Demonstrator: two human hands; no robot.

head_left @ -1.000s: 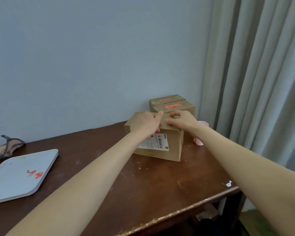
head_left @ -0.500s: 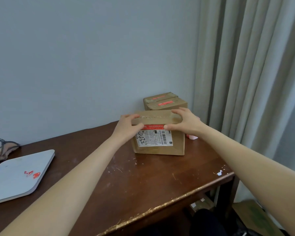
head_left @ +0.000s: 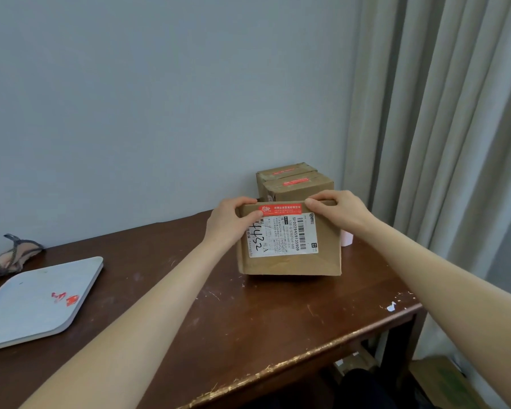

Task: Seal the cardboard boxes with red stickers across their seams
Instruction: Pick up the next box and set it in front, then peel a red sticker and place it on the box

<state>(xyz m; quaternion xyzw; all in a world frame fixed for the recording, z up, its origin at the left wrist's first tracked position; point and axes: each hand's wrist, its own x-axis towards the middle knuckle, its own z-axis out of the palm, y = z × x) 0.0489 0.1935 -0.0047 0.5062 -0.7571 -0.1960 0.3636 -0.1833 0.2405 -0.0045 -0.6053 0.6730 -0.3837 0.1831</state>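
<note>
Left grip (head_left: 227,224) and right grip (head_left: 341,212) both grasp the box (head_left: 289,262) by its top corners; it's on the bench (head_left: 248,320), sticker (head_left: 281,209) along its top edge, second box (head_left: 300,191) just behind.

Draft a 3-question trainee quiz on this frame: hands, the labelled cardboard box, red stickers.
1. True or false: the left hand and the right hand both grip the front brown cardboard box at its top corners.
2. Where is the red rectangular sticker on that box? A) along the top edge, above the white shipping label; B) along the bottom edge; C) under the box.
3. Fill in: the rear brown cardboard boxes by the wall show ___ red stickers.
Key: 1 true; 2 A; 3 two.
</note>
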